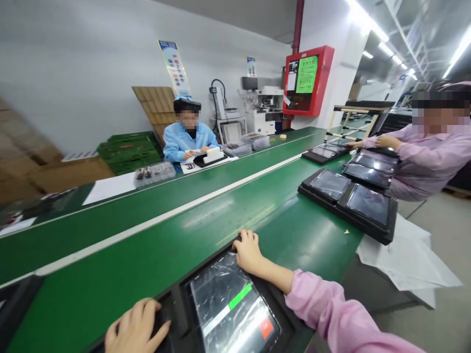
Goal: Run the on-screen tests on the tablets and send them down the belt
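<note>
A black foam tray [180,314] lies at the near edge of the green belt, cut off by the bottom of the view. In its right recess sits a tablet [219,287] under wrinkled clear film, with a green, a white and a red patch on its face. My right hand [248,252] grips the tray's far right corner, its fingers bent over the rim beside the tablet. My left hand [134,326] is wrapped over the tray's left part, thumb on the near side. The underside of both grips is hidden.
To the right, trays of film-covered tablets [368,203] stand on the belt [228,211], near a co-worker in pink [434,157]. Another person in blue [189,137] works across the belt. White sheets [408,260] hang off the right side. A dark tray [20,304] shows at left.
</note>
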The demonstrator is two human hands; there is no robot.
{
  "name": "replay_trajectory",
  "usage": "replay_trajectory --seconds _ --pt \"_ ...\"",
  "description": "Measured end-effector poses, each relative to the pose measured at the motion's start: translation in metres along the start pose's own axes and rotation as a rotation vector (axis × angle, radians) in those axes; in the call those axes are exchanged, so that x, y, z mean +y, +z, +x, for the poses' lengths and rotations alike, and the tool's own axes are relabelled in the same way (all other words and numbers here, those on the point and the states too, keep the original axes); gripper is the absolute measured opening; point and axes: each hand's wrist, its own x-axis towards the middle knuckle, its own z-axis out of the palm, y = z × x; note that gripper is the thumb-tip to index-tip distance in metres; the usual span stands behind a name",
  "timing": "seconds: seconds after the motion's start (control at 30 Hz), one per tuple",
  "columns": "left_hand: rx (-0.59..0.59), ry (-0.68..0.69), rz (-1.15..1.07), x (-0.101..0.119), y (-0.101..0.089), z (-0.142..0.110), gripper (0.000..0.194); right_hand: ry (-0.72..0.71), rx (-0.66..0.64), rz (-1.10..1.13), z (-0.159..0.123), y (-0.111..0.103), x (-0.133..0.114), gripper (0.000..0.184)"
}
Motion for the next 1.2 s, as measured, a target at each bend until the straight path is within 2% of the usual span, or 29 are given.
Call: replay_trajectory --seconds 0.13,0.23,0.33,0.43,0.47,0.53,0.6,0.67,0.73,0.83,0.93,1.0,1.07,1.13,1.2 --pt "-0.054 -0.018 -0.013 0.018 -0.021 0.001 0.037 0.008 -0.035 -0.029 -0.003 -0.007 -0.001 0.028" --pt "-0.115 0.039 -0.132 0.020 -0.034 -0.010 0.041 0.008 -0.065 -0.044 -0.004 -0.010 0.002 0.032" --pt "-0.183 0.055 -0.278 0.005 -0.041 -0.048 0.049 -0.017 -0.093 -0.054 -0.014 -0.014 0.012 0.037" --pt "-0.145 -0.088 -0.303 -0.012 -0.043 -0.114 0.058 -0.081 -0.048 -0.085 -0.043 -0.018 0.026 0.040" --pt "-0.126 -0.149 -0.308 -0.016 -0.041 -0.138 0.062 -0.137 -0.014 -0.079 -0.058 -0.019 0.029 0.036" --pt "-0.112 -0.237 -0.359 -0.019 -0.035 -0.182 0.070 -0.337 0.027 -0.029 -0.094 -0.021 0.030 0.028" --pt "-0.118 -0.268 -0.427 -0.017 -0.024 -0.215 0.079 -0.580 -0.066 0.026 -0.130 -0.022 0.023 0.024" --pt "-0.121 -0.294 -0.428 -0.012 -0.012 -0.234 0.087 -0.756 -0.173 0.042 -0.159 -0.020 0.013 0.028" --pt "-0.121 -0.334 -0.370 -0.008 -0.005 -0.240 0.091 -0.845 -0.229 0.041 -0.175 -0.019 0.005 0.032" --pt "-0.115 -0.342 -0.316 -0.008 -0.008 -0.232 0.091 -0.854 -0.244 0.047 -0.175 -0.019 0.004 0.032" --pt "-0.127 -0.240 -0.330 -0.006 -0.025 -0.199 0.073 -0.757 -0.163 0.054 -0.156 -0.021 0.018 0.035" --pt "-0.139 -0.124 -0.321 0.001 -0.037 -0.164 0.056 -0.595 -0.036 0.023 -0.135 -0.020 0.030 0.034" --pt "-0.132 -0.009 -0.281 0.013 -0.044 -0.123 0.049 -0.376 0.073 -0.034 -0.111 -0.013 0.038 0.034" --pt "-0.133 0.064 -0.220 0.025 -0.045 -0.086 0.047 -0.195 0.087 -0.085 -0.089 -0.003 0.043 0.039" --pt "-0.134 0.102 -0.161 0.034 -0.042 -0.059 0.045 -0.093 0.036 -0.101 -0.072 0.007 0.045 0.046"
